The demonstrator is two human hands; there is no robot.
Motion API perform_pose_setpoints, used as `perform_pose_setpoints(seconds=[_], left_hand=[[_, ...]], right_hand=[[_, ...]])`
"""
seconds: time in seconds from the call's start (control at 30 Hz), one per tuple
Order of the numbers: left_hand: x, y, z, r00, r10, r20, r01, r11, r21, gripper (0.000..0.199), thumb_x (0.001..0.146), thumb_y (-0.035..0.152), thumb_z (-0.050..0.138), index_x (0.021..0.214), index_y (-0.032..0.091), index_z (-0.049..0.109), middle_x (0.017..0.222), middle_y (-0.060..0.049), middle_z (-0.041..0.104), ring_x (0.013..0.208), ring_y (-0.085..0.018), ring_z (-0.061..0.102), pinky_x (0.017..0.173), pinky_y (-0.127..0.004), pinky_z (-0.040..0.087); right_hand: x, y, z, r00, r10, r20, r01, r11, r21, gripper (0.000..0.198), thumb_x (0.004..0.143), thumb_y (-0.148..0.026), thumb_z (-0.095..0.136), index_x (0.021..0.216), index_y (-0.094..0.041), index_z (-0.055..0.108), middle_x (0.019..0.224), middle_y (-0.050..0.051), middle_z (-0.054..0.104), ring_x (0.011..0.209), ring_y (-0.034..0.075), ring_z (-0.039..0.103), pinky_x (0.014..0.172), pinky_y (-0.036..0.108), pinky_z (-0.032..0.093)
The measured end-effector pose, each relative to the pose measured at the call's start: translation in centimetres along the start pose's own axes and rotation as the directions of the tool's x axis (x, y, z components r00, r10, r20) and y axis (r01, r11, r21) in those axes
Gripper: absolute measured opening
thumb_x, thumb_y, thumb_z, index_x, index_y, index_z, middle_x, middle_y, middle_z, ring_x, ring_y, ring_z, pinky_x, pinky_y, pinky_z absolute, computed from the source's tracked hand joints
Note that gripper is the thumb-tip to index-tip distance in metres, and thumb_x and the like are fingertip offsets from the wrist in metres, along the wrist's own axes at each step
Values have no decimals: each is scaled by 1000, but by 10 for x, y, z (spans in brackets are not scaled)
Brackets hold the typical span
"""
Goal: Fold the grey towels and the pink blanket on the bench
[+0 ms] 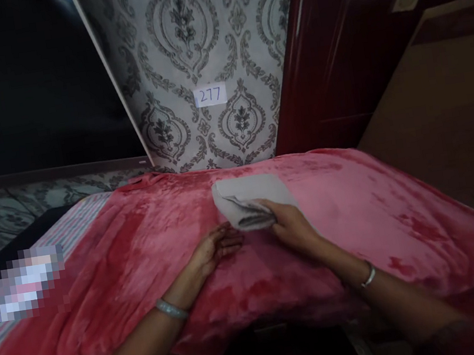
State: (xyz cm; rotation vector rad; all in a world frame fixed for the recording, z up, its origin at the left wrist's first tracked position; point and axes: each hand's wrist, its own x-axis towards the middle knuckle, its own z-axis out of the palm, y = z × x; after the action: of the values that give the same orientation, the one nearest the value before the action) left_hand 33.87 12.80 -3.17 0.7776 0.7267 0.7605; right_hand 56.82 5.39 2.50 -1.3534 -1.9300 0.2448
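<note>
A pale grey, flat folded piece, perhaps cloth or paper, is at the middle of the pink blanket, towards the side nearest the wall. Its upper face is smooth and plain, with rounded corners on the far side. Along the near edge the layers part into a loose, creased fold, with a narrow, darker grey hollow showing between them. I cannot tell whether anything lies inside, nor whether the whole underside rests on the blanket.

The right hand grasps the piece at its near right corner, the fold pinched between thumb and fingers. The left hand is just beside the near left corner, its fingers loosely bent and gripping nothing; whether the fingertips brush the edge is unclear. A wide silvery bracelet circles the left wrist, a thinner bangle the right.

The blanket is plush, mottled with deeper red, and bunched in thick folds at the left. Beyond it there, a striped cloth shows, partly covered by a pixelated patch. At the right stands a large brown surface with dark markings, apparently a cardboard box; its inside is out of sight. Behind the blanket, a label reading "277" is on the patterned wallpaper, between a black screen and a glossy dark red panel.
</note>
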Motion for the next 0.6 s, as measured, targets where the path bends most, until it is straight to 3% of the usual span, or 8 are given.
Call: perform_pose_setpoints(seconds=[0.13,0.23,0.33,0.4,0.47,0.53,0.6], left_hand=[[38,7,6,999,4,-33,-5,1000,-27,64,74,10,79,128,21,45,100,-10,73,87,-27,76,82,-44,60],[65,20,20,976,143,-161,-158,984,-83,71,73,11,83,131,23,43,101,-6,72,85,-20,74,87,-39,59],[78,34,31,926,313,-210,-346,927,-142,63,76,22,83,130,25,51,115,-5,71,104,-17,70,99,-35,54],[73,43,33,882,432,-187,-464,865,-190,55,75,29,84,123,24,59,122,-5,71,117,-19,66,106,-34,50],[56,57,29,836,514,-195,-545,819,-179,50,71,33,86,115,20,66,115,-6,75,116,-23,67,104,-34,52],[31,77,21,818,525,-236,-552,832,-60,49,67,37,89,107,17,69,100,-7,78,101,-26,72,92,-35,59],[6,102,11,814,516,-267,-509,855,101,51,65,40,90,105,15,70,90,-8,78,85,-26,75,75,-33,61]], right_hand=[[48,-17,-52,998,-29,-61,31,999,43,53,78,-7,51,126,-21,70,119,5,74,110,26,68,95,36,52],[74,-37,-94,995,-64,-72,68,995,66,38,79,-14,57,113,-18,75,105,4,76,101,27,68,93,38,52],[85,-61,-138,993,-81,-83,97,973,208,26,78,-23,70,103,-16,74,96,1,74,95,25,68,89,37,54],[84,-72,-164,997,-15,-82,42,937,347,27,75,-27,76,100,-17,73,93,1,73,89,23,68,84,35,56],[81,-72,-184,993,100,-70,-52,866,498,32,73,-30,80,101,-18,72,91,2,72,82,21,69,77,34,58],[78,-53,-193,976,212,-46,-145,794,590,34,75,-32,81,105,-19,71,90,4,73,80,22,70,73,35,60],[76,-18,-186,947,316,-64,-221,781,584,29,82,-34,75,105,-18,71,89,7,73,80,24,71,74,39,61]])
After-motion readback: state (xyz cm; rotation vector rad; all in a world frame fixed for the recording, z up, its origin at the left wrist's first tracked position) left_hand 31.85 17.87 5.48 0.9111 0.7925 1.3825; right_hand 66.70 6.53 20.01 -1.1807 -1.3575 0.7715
